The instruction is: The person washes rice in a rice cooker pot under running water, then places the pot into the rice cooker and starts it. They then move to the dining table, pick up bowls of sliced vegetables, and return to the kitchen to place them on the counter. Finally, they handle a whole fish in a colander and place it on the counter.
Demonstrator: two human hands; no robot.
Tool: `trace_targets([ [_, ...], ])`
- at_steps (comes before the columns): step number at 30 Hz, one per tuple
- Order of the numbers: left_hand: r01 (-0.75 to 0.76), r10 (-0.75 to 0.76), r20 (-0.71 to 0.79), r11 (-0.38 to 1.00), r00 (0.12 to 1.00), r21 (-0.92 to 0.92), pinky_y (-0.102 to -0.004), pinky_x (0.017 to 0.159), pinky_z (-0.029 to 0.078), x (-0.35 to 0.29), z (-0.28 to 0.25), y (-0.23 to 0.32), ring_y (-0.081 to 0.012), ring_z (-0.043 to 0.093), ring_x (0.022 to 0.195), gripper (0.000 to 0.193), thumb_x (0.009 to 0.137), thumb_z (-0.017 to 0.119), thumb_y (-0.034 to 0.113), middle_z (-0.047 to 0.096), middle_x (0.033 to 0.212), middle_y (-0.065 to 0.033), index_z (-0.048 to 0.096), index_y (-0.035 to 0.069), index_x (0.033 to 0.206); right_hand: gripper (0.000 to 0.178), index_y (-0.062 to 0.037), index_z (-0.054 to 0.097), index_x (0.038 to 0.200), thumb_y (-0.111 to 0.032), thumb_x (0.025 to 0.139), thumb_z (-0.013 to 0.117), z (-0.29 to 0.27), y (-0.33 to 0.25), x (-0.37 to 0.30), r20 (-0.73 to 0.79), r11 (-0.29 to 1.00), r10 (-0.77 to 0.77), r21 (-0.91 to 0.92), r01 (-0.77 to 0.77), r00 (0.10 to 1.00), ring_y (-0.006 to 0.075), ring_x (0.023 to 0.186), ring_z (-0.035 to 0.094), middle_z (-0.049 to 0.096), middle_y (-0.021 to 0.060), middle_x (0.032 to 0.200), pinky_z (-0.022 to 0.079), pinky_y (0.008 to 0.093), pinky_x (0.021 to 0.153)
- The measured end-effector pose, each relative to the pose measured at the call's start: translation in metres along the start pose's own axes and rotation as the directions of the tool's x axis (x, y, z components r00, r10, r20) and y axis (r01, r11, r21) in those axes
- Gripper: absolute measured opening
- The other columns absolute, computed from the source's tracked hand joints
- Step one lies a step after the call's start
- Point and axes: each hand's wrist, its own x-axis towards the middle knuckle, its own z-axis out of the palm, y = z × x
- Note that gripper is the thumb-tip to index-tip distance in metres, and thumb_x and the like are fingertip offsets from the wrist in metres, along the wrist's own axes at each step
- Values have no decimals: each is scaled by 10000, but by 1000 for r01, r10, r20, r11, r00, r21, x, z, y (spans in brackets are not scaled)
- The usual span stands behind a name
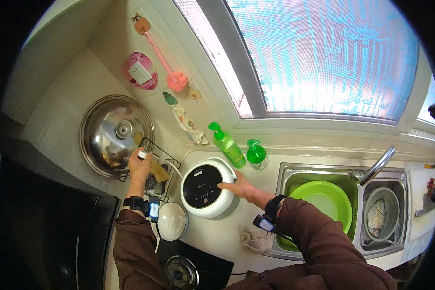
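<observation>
A white rice cooker (213, 209) with a glossy black top panel stands on the counter in the middle. My right hand (242, 187) grips its right side, the thumb on the rim of the lid and the other fingers mostly hidden. Off to the left, my left hand (139, 166) is closed around a white plug (142, 154), raised in front of the rack. From there a white cord (171, 166) runs to the cooker. Beside the cooker, at its lower left, sits a pale bowl (172, 221).
A large steel lid (116, 121) leans in a black wire rack (164, 157) at the left. Two green pump bottles (229, 149) stand behind the cooker. To the right, the sink (314, 169) holds a green basin (343, 203). A wall socket (139, 72) and a stove burner (181, 271) also show.
</observation>
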Motion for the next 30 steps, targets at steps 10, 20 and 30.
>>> trace_targets([
  [10, -95, 95, -9, 995, 995, 26, -349, 707, 491, 62, 7, 26, -230, 627, 770, 500, 770, 713, 241, 654, 913, -154, 572, -43, 1156, 986, 62, 320, 1338, -355, 608, 835, -1, -6, -4, 18, 997, -49, 67, 48, 999, 296, 1098, 551, 531, 218, 1218, 437, 386, 961],
  [20, 7, 1, 35, 970, 999, -244, -285, 444, 412, 80, -15, 61, -128, 513, 487, 175, 872, 648, 190, 549, 609, -37, 582, 29, 863, 997, 55, 277, 1372, -370, 646, 812, -3, -5, -5, 47, 999, -8, 34, 7, 999, 299, 1115, 546, 504, 232, 1257, 444, 379, 959],
  [30, -44, 68, 91, 968, 994, -247, -264, 490, 446, 84, -23, 76, -112, 515, 527, 225, 865, 667, 250, 539, 649, -13, 573, 46, 880, 956, 45, 281, 1376, -352, 673, 795, -3, -17, -16, 75, 997, 16, 71, -22, 997, 303, 1145, 524, 499, 235, 1264, 412, 368, 994],
])
